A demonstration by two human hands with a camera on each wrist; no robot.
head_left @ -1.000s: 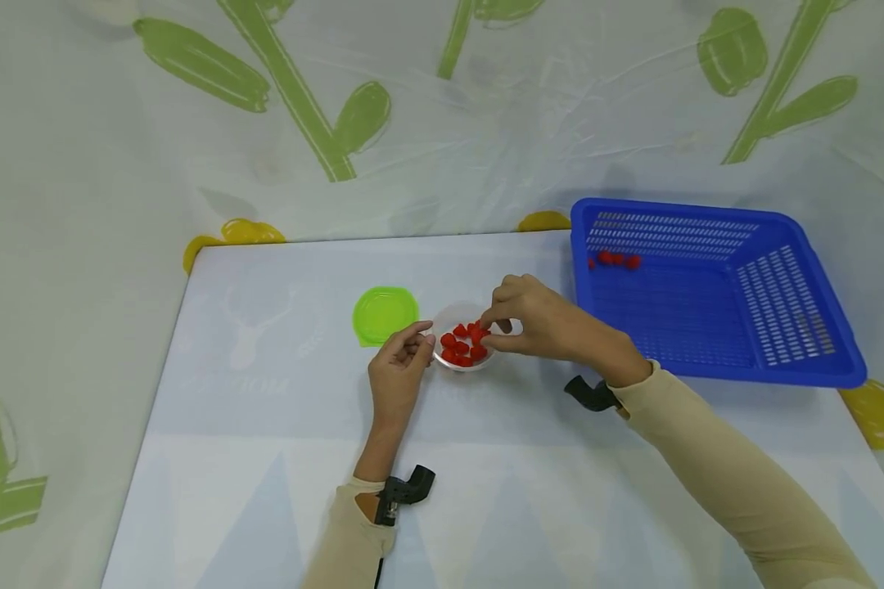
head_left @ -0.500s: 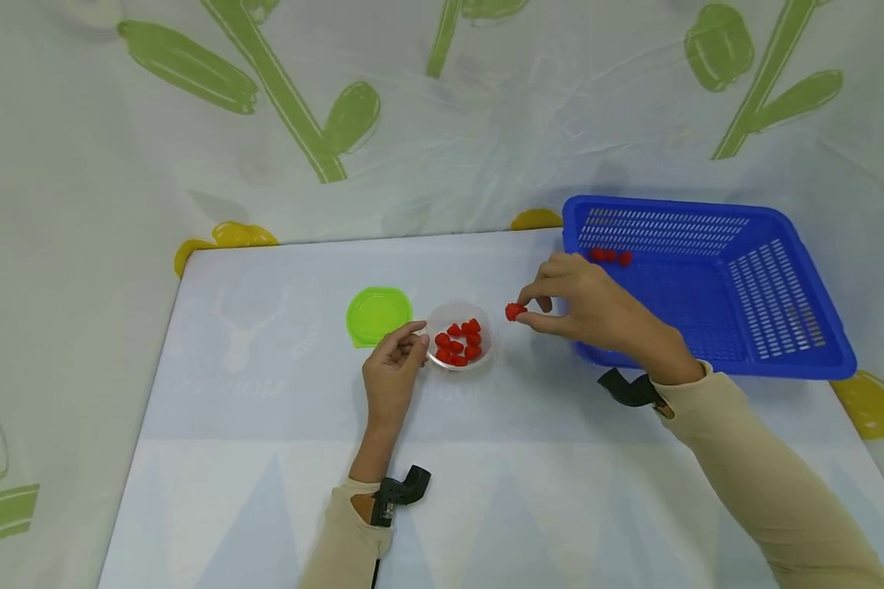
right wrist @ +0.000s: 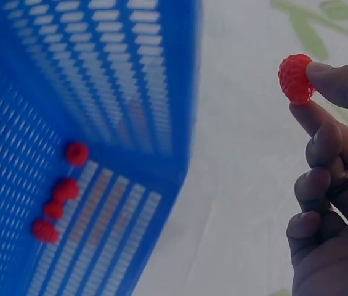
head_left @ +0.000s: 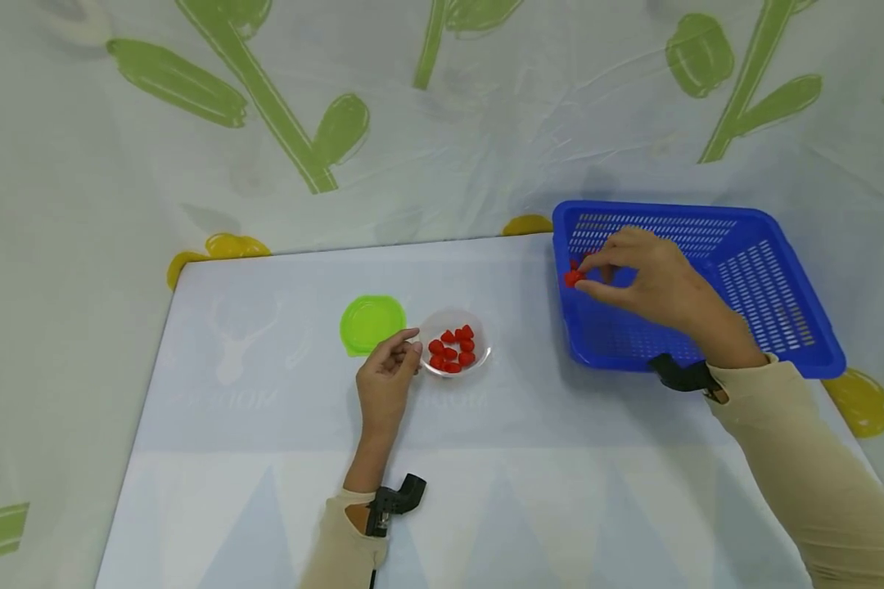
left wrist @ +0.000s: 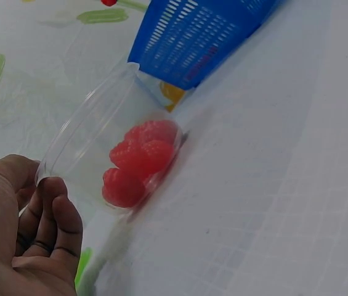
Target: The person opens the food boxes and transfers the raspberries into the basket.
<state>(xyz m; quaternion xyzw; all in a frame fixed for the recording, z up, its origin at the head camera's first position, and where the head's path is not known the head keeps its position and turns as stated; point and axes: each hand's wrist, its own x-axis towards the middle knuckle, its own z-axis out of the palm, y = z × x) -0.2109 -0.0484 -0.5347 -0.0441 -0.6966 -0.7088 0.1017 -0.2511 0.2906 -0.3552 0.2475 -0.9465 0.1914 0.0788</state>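
Observation:
A clear plastic bowl (head_left: pixel 477 364) stands on the table with several red raspberries (head_left: pixel 449 353) inside. My left hand (head_left: pixel 387 375) pinches its rim at the left side, thumb and fingers close together in the left wrist view. Over the left part of a blue basket (head_left: pixel 696 315) is my right hand (head_left: pixel 659 274). Between its thumb and forefinger it pinches one raspberry (right wrist: pixel 295 79), and the other fingers are bent. Inside the basket several more raspberries (right wrist: pixel 66 189) lie along the bottom by the wall; in the head view the right hand partly covers them.
A bright green lid (head_left: pixel 372 325) lies flat left of the bowl, close to the left hand. The basket, with slotted walls, stands at the table's back right. A wall covering with painted plants (head_left: pixel 486 139) rises behind the white table (head_left: pixel 324 491).
My right hand has lifted a raspberry out of the bowl and carried it right, to above the basket. The left hand has stayed at the bowl's rim.

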